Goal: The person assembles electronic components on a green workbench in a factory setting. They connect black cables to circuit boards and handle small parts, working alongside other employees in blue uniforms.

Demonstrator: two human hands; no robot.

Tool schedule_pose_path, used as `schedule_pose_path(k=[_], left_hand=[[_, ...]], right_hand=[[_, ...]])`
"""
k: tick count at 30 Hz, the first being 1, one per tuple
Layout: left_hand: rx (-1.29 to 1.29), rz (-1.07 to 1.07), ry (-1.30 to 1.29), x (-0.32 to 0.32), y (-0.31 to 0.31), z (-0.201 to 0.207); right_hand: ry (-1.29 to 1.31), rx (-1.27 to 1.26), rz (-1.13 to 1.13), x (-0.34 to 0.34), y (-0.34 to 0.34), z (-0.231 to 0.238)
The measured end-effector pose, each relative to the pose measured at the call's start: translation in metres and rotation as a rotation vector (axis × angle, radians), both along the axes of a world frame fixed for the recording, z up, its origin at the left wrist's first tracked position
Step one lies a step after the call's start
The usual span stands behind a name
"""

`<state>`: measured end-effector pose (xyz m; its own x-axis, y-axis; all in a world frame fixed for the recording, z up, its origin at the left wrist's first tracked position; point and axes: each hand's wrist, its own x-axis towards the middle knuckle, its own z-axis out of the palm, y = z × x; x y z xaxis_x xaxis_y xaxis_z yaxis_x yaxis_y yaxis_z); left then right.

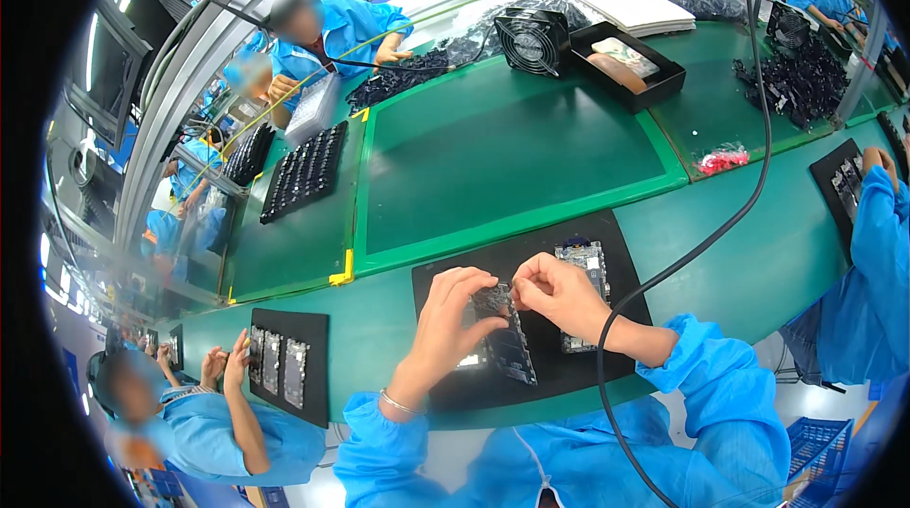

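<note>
My left hand [444, 320] grips a thin phone assembly [512, 354] with a dark lower section and an exposed circuit board at its top, held tilted above a black mat [618, 247]. The fingers of my right hand [567, 299] are pinched together at the assembly's upper edge; whatever they hold is too small to make out. Partly covered by that hand, a second phone assembly [595, 266] lies on the mat. Something bright shows beside the held piece, under my left hand.
A black cable [701, 244] hangs across my right forearm. Beyond the mat are a green-taped work area [502, 167], a fan [533, 42], an open black box [654, 91] and a black tray of parts [303, 172]. Co-workers sit left, right and opposite; one has a mat [318, 356] with phone assemblies.
</note>
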<state>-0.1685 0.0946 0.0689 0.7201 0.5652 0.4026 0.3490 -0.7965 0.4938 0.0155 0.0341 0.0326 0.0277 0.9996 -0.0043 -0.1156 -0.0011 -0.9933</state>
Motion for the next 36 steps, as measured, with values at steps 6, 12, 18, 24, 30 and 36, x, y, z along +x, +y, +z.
schedule_pose_path(k=[6,12,18,24,30,36], left_hand=[[-0.018,-0.005,-0.016,0.001,0.000,-0.001],[-0.003,-0.014,-0.014,0.001,0.000,0.000],[-0.024,-0.082,-0.007,0.004,0.006,-0.003],[-0.122,0.005,0.271,0.027,0.036,-0.025],[-0.173,0.187,0.481,-0.008,0.056,-0.033],[-0.169,0.220,0.346,-0.034,0.033,-0.017]], right_hand=[[0.018,-0.013,-0.007,0.000,-0.004,0.007],[-0.008,-0.012,-0.004,0.001,-0.004,0.006],[0.031,-0.052,-0.022,0.013,0.013,-0.013],[0.020,-0.043,-0.204,0.037,0.018,-0.018],[0.078,-0.069,-0.138,0.035,0.007,-0.012],[0.086,-0.109,0.025,-0.007,0.016,-0.008]])
